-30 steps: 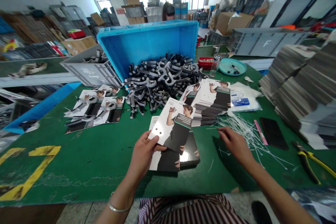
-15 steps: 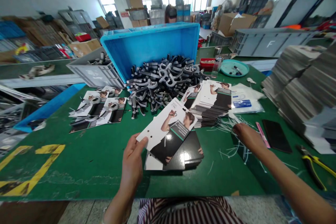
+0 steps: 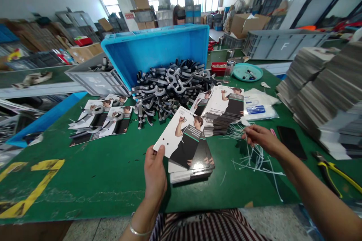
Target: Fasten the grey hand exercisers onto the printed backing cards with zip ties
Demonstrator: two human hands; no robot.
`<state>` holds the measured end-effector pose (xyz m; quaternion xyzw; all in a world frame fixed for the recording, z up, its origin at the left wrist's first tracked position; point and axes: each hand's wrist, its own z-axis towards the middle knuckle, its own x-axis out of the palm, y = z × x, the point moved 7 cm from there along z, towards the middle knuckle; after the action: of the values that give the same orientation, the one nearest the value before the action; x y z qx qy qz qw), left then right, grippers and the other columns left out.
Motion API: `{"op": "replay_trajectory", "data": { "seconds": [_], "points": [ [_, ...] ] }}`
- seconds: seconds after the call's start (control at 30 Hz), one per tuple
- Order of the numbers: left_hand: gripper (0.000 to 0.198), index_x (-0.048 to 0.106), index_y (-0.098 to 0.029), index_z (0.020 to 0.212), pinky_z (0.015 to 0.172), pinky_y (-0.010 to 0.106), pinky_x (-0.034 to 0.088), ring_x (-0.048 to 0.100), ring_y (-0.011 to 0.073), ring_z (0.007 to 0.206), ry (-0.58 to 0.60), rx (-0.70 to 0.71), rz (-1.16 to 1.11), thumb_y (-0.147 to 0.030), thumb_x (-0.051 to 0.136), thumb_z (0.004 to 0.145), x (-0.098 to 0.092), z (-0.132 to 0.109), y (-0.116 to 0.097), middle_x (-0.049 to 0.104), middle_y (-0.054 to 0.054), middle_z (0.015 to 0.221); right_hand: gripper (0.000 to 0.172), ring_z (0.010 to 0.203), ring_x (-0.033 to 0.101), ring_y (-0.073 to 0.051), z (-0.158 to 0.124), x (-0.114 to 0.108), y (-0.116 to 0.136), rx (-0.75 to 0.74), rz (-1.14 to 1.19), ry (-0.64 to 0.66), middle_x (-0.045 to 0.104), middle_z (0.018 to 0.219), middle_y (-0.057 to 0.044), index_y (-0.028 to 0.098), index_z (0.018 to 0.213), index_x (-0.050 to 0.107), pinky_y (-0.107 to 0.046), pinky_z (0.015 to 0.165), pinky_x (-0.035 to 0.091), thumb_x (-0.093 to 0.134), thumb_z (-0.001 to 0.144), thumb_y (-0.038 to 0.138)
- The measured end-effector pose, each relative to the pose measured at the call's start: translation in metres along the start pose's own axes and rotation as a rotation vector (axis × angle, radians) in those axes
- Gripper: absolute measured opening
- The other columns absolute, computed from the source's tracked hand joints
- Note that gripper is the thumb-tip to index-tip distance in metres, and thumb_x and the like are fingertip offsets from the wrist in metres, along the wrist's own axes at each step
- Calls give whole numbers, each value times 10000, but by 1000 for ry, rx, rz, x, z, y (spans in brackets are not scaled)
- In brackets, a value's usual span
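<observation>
My left hand [image 3: 155, 169] grips the lower left corner of a printed packaging card [image 3: 181, 139], thumb on top. The card is tilted above a small stack of the same cards [image 3: 189, 176]; two punched holes show near my thumb. Over on the right, my right hand [image 3: 258, 137] is closed in a pinch on thin white cable ties [image 3: 256, 156], some of which dangle below the fingers. Exactly how many it holds I cannot make out. A taller pile of cards [image 3: 223, 109] lies between the hands, farther back.
Grey-and-black hand grips [image 3: 169, 86] spill from a tipped blue crate [image 3: 155, 51]. Cards with grips attached [image 3: 113, 120] lie at left. At right are a phone [image 3: 291, 142], pliers [image 3: 328, 173] and stacked grey sheets [image 3: 319, 90]. A person [image 3: 179, 15] is behind the crate.
My right hand has lifted slightly from the heap, pulling cable ties up and spreading them. My left hand has shifted right with the card, bringing it over the small stack.
</observation>
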<state>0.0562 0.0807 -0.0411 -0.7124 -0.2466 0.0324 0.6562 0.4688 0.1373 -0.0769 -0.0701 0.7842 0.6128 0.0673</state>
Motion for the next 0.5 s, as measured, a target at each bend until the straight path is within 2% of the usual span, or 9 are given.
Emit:
{"op": "replay_trajectory", "data": {
  "seconds": [0.13, 0.3, 0.4, 0.5],
  "points": [
    [234, 591, -194, 997, 822, 244, 483, 632, 135, 878, 16, 88, 29, -337, 683, 836, -4, 1, -16, 686, 7, 988, 387, 608, 607, -124, 0, -2, 15, -89, 50, -81, 704, 851, -65, 163, 895, 603, -257, 570, 508, 763, 736, 478],
    [181, 595, -195, 942, 766, 210, 474, 616, 123, 837, 34, 148, 49, -315, 685, 840, -5, 1, -34, 672, -6, 935, 393, 513, 519, -92, -11, 7, 36, -191, 80, -125, 698, 779, -26, 199, 1074, 581, -218, 485, 433, 734, 790, 423],
    [173, 590, -196, 928, 736, 195, 467, 620, 117, 822, 59, 114, 24, -299, 693, 835, -3, 6, -30, 672, -16, 914, 293, 531, 524, -90, -18, 25, 48, -232, 144, -105, 671, 744, 4, 220, 1001, 618, -217, 505, 447, 734, 797, 394],
    [194, 585, -185, 947, 736, 214, 475, 631, 118, 793, 112, -5, -46, -295, 696, 831, -1, 7, -14, 680, -11, 886, 249, 740, 639, -137, -24, 50, 55, -210, 263, -9, 689, 907, -34, 227, 1006, 671, -265, 686, 553, 716, 814, 381]
  ]
}}
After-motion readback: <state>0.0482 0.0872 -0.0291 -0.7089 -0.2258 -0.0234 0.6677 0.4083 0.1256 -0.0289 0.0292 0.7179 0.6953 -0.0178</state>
